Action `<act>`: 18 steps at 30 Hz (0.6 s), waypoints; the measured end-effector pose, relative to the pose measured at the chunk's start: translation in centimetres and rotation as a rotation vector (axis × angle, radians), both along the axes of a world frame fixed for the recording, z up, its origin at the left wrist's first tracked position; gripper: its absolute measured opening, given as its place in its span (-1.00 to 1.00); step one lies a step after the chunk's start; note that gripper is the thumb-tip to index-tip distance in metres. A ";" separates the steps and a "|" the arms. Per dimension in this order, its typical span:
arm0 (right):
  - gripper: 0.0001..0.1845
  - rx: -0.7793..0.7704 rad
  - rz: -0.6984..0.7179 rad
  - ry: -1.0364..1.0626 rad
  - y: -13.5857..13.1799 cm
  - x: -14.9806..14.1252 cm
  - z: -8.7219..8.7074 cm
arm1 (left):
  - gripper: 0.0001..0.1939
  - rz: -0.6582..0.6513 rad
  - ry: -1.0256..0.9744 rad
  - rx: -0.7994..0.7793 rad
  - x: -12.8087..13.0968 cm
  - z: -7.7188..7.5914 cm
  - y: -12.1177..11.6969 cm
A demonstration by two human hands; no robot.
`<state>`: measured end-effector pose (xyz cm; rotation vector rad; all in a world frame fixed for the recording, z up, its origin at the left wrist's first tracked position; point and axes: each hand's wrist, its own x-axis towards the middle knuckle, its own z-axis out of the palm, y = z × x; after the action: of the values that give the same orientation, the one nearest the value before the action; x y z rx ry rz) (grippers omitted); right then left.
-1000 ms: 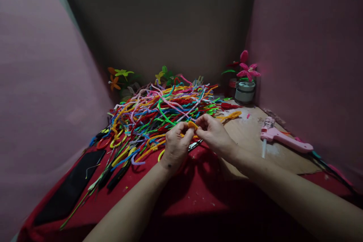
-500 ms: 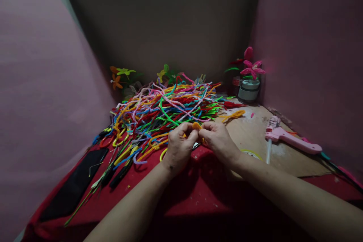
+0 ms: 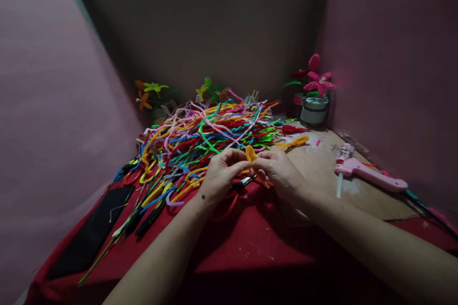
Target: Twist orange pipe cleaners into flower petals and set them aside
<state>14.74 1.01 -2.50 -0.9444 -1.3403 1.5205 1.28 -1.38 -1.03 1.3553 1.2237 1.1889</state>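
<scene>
My left hand (image 3: pixel 224 171) and my right hand (image 3: pixel 281 172) meet over the front of the red cloth. Between them is an orange pipe cleaner (image 3: pixel 251 153), bent into a narrow upright loop with its tail hanging below. Both hands pinch it between thumb and fingers, one from each side. Just behind my fingers lies a large heap of coloured pipe cleaners (image 3: pixel 211 128). Under my hands, partly hidden, are scissors (image 3: pixel 244 182) with a red handle. A second looped orange pipe cleaner (image 3: pixel 296 143) rests on the board to the right.
A pink glue gun (image 3: pixel 372 175) lies on the brown board (image 3: pixel 379 207) at right. Behind it stands a jar (image 3: pixel 314 112) with a pink pipe-cleaner flower (image 3: pixel 319 83). At left are a black phone-like slab (image 3: pixel 91 231), pliers and thin green stems on the red cloth (image 3: pixel 246 252).
The orange loop now stands taller above my fingers and its tail shows below. My hands have drawn slightly apart, uncovering the scissors. The yellow ring by my right wrist is now hidden.
</scene>
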 end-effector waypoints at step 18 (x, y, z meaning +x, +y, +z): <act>-0.89 -0.087 0.064 0.062 0.2 0.2 -0.9 | -0.78 -0.082 0.199 0.144 -0.9 -1.0 0.8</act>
<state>14.93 1.24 -3.35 -0.9087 -1.2798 1.6551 0.34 -0.62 -2.05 1.6484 1.2262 1.1228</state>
